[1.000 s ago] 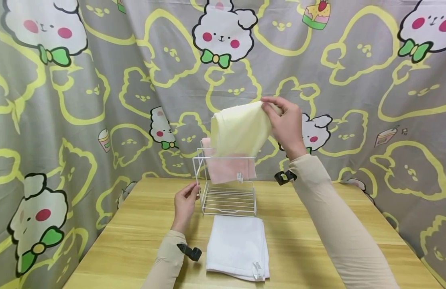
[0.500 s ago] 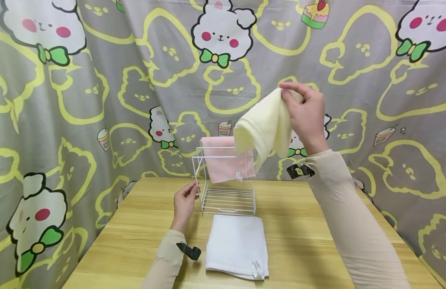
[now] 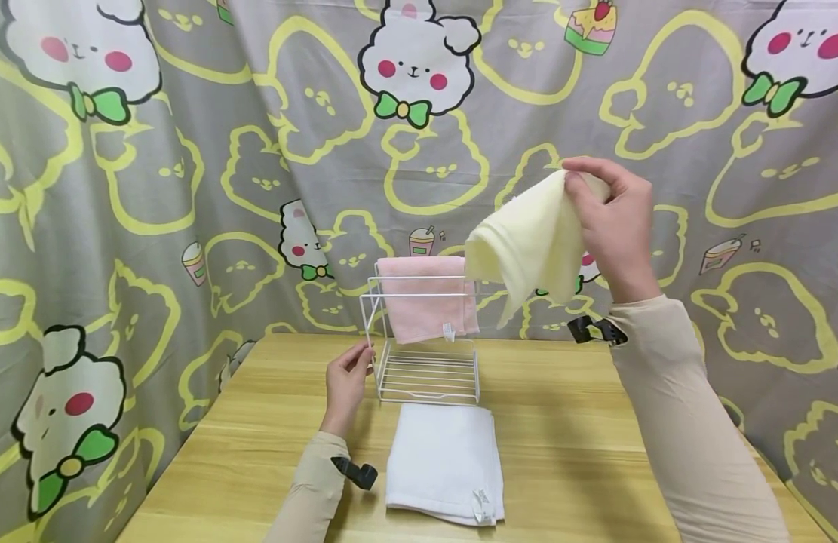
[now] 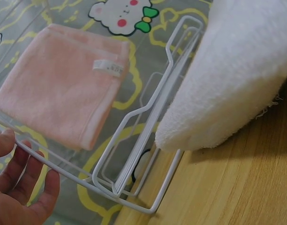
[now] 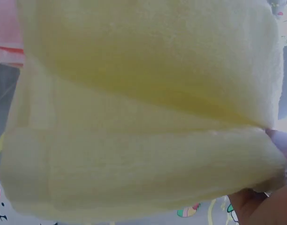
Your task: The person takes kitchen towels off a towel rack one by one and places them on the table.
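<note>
My right hand [image 3: 615, 226] pinches a pale yellow towel [image 3: 527, 237] by its upper edge, and the cloth hangs in folds in the air, right of the rack and apart from it. Yellow cloth [image 5: 143, 159] fills most of the right wrist view. With thumb and fingers my left hand [image 3: 347, 385] holds the left side post of a white wire rack [image 3: 428, 396]. Over an upper bar of the rack drapes a folded pink towel [image 3: 422, 302] with a small white label. In the left wrist view, fingers [image 4: 21, 173] curl about the white wire.
A folded white towel [image 3: 446, 464] with a tag lies on the wooden table [image 3: 561, 437] just in front of the rack. Behind the table hangs a grey curtain [image 3: 310, 151] printed with cartoon animals.
My right hand has carried the yellow towel rightward, away from above the rack, and the pink towel's top has come into view. The left hand stays on the rack post.
</note>
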Available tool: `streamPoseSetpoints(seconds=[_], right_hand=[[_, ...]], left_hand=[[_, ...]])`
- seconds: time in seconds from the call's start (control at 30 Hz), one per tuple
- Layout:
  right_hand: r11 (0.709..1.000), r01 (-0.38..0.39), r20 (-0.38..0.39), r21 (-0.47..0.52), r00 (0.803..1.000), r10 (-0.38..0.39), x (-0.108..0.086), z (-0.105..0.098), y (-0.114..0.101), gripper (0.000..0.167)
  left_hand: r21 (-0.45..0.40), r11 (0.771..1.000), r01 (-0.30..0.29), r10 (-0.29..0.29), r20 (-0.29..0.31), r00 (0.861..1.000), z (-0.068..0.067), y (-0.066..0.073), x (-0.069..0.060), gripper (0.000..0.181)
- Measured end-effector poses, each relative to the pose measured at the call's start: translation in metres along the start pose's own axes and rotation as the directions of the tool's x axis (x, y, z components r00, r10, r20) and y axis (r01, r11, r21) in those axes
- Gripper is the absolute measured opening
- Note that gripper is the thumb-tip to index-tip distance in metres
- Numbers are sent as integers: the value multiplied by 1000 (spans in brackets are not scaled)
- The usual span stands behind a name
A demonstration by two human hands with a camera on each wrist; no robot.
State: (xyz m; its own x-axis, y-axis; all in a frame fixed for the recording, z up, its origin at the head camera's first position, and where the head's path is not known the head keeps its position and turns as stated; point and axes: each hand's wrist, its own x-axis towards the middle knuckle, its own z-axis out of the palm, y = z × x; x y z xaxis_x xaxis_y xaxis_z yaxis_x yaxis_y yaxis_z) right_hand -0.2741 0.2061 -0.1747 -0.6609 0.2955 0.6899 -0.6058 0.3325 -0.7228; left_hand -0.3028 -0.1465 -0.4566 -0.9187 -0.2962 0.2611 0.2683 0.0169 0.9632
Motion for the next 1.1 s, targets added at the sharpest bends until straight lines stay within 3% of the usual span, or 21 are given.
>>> streamPoseSetpoints(seconds=[0.4,0.83,1.1], right_hand=[[997,-25,-36,-69,999,23,-15,-23,15,19],[989,-36,-58,-144,998,28,-51,-43,31,19],[977,-141,-18,-162,990,140,-81,-64,41,24]], left_hand=[[14,1000,13,-13,-2,1000,0,-2,1,26],[24,999,29,-29,-5,1000,0,-1,-1,28],[26,1000,10,-10,-3,1000,0,0,-1,27]])
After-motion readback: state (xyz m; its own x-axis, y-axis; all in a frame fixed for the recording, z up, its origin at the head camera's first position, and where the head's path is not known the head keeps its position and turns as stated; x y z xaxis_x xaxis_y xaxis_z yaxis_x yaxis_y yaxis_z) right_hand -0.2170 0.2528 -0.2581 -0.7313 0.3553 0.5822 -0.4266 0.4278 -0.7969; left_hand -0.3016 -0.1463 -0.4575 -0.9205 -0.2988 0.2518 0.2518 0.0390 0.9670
